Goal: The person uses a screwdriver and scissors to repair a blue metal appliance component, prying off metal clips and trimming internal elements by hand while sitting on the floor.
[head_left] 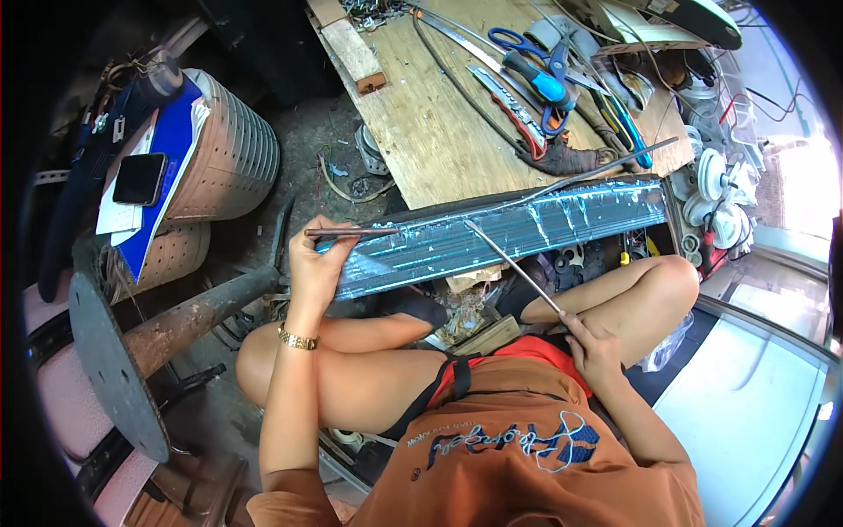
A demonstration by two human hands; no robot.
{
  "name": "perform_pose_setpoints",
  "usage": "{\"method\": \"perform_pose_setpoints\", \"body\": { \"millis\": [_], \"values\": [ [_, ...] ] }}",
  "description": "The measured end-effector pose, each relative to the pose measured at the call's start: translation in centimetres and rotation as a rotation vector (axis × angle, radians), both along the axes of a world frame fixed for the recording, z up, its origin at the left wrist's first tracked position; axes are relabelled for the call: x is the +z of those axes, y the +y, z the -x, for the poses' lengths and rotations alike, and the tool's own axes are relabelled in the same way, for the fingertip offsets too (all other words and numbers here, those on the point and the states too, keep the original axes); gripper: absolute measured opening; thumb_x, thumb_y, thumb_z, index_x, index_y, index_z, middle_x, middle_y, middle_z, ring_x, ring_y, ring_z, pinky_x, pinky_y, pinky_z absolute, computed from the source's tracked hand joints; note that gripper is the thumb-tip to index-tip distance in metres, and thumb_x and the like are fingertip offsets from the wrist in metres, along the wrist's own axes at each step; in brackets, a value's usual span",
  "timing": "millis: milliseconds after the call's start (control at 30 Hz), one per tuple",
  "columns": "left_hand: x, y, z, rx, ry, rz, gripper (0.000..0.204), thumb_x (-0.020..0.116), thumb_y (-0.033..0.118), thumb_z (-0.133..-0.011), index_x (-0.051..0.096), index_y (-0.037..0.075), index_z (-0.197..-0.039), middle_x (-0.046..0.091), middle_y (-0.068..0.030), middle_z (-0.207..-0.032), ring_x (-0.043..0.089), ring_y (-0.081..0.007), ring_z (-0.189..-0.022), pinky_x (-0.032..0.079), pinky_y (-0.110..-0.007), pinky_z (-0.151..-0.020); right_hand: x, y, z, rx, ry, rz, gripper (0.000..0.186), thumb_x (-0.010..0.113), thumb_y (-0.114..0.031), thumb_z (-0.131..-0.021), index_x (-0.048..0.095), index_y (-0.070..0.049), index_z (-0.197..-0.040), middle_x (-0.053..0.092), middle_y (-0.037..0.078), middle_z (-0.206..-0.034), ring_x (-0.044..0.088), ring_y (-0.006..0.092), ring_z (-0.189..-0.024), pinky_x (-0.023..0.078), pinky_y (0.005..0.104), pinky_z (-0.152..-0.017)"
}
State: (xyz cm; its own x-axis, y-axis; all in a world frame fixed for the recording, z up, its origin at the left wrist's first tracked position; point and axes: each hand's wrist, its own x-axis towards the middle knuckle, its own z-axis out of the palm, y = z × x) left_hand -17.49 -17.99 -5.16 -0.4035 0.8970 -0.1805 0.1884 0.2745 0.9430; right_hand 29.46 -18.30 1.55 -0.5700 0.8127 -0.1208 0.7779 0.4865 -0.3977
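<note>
A long dark panel (527,230) with blue, shiny streaks lies across in front of my knees, along the near edge of the wooden table. At its left end my left hand (318,256) pinches a thin brownish rod (373,231), held level over the panel. My right hand (590,344), by my right thigh, grips a slender metal rod (518,268). Its slightly widened tip reaches the panel's middle; whether it touches, I cannot tell. A dark, thin strip (606,167) runs along the panel's far edge and rises away to the right.
On the wooden table (413,132) lie blue-handled scissors (555,66), a red utility knife (518,119) and a wood block (351,53). Left, a phone (139,179) rests on a blue folder atop a perforated drum (233,145). A round-plated metal post (118,369) stands near my left knee. White spools (716,189) crowd the right.
</note>
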Motion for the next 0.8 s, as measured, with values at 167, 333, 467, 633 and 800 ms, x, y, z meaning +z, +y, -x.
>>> {"method": "perform_pose_setpoints", "body": {
  "millis": [167, 333, 467, 633, 800],
  "values": [
    [0.3, 0.3, -0.4, 0.021, 0.045, -0.057, 0.004, 0.079, 0.0, -0.089, 0.075, -0.001, -0.09, 0.078, -0.0074, -0.091, 0.066, -0.0092, -0.088, 0.052, -0.028, -0.081, -2.7, 0.4, -1.5, 0.005, -0.04, -0.003, 0.056, 0.074, -0.006, -0.09, 0.065, -0.016, -0.144, 0.067, 0.013, -0.091, 0.067, 0.0333, -0.073, 0.055, 0.0434, -0.067],
    [-1.8, -0.8, -0.7, 0.115, 0.134, -0.087, 0.015, 0.086, 0.009, -0.085, 0.079, -0.001, -0.094, 0.078, -0.0085, -0.088, 0.07, -0.017, -0.083, 0.054, -0.033, -0.08, -1.7, 1.5, 1.5, 0.066, 0.196, 0.129, 0.057, 0.073, -0.015, -0.095, 0.058, -0.017, -0.151, 0.07, 0.013, -0.102, 0.071, 0.035, -0.087, 0.058, 0.0461, -0.074],
    [-2.1, -0.8, -0.5, 0.094, 0.114, -0.104, 0.021, 0.088, 0.01, -0.082, 0.079, 0.002, -0.099, 0.077, -0.0096, -0.096, 0.07, -0.0171, -0.092, 0.054, -0.035, -0.086, 7.8, 3.8, 0.9, 0.018, 0.151, 0.146, 0.055, 0.073, -0.014, -0.094, 0.06, -0.011, -0.147, 0.073, 0.019, -0.111, 0.072, 0.0373, -0.091, 0.058, 0.0444, -0.077],
    [-2.2, -0.8, -0.7, 0.242, -0.023, -0.247, 0.052, 0.092, 0.009, -0.079, 0.07, 0.0, -0.125, 0.072, -0.0066, -0.104, 0.068, -0.0179, -0.096, 0.053, -0.033, -0.092, 17.5, 9.7, 5.1, 0.044, -0.106, 0.236, 0.041, 0.072, -0.012, -0.093, 0.07, -0.007, -0.134, 0.073, 0.025, -0.094, 0.071, 0.0415, -0.079, 0.055, 0.0462, -0.076],
    [-2.1, -0.9, 0.2, 0.123, -0.364, -0.025, 0.033, 0.087, 0.017, -0.091, 0.071, 0.0, -0.114, 0.073, -0.0045, -0.105, 0.065, -0.0107, -0.095, 0.053, -0.026, -0.084, 21.3, 12.2, 9.4, 0.092, -0.177, 0.373, 0.04, 0.068, -0.008, -0.096, 0.069, -0.007, -0.136, 0.073, 0.019, -0.095, 0.068, 0.0354, -0.076, 0.054, 0.044, -0.074]
  ]
}}
